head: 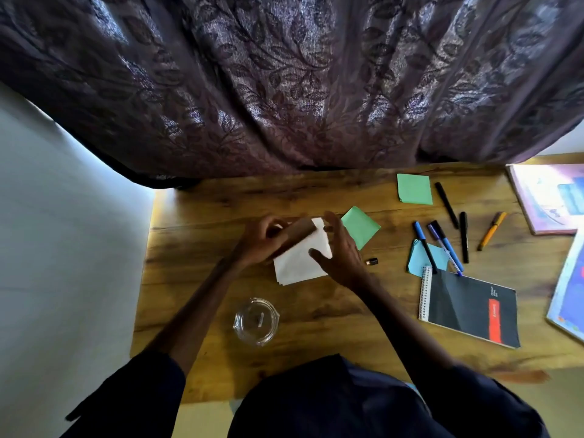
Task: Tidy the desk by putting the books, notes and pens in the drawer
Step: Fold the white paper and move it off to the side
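Both hands are on a small stack of white notes (297, 263) in the middle of the wooden desk (202, 279). My left hand (268, 237) pinches the stack's far left corner. My right hand (339, 251) grips its right edge, thumb on top. A green note (361, 227) lies just right of my right hand, and another green note (414, 189) lies farther back. A blue note (418, 259) sits under several pens: blue ones (442, 245), black ones (464, 237) and an orange one (491, 231). A black spiral notebook (471, 308) lies at the right. No drawer is in view.
A glass ashtray (256, 320) stands near the front edge. A small dark cap (372, 261) lies beside my right wrist. Two books (546, 197) (568, 289) lie at the far right. A patterned purple curtain (284, 83) hangs behind the desk, a white wall (63, 248) at left.
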`<control>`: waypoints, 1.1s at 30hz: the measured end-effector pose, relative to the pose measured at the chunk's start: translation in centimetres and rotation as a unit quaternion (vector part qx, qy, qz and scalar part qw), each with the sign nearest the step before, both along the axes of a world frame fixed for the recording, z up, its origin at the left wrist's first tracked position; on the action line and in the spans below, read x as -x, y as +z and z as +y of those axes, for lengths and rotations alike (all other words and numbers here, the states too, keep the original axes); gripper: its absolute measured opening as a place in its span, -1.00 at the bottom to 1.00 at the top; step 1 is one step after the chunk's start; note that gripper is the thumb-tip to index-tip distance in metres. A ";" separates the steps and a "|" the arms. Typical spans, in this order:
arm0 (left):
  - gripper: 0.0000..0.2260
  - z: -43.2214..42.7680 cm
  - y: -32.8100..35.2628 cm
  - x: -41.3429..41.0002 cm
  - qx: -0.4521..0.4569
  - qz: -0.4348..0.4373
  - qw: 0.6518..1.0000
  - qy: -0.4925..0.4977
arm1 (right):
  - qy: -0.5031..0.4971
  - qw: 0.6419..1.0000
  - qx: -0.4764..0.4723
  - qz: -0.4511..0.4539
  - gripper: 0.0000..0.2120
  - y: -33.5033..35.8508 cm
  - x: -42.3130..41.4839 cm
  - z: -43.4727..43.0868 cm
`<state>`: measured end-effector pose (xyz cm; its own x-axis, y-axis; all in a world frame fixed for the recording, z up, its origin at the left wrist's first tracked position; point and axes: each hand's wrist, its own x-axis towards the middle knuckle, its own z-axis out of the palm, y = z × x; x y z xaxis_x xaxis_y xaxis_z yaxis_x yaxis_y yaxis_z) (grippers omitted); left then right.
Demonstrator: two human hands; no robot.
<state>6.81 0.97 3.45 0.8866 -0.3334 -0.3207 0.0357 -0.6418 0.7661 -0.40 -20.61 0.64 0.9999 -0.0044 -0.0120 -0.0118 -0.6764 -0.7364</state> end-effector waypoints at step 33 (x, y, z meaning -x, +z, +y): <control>-0.87 -5.0 -2.2 7.7 -0.009 0.038 0.998 0.040 | 0.140 0.974 0.099 0.151 -0.36 -0.2 6.8 -7.4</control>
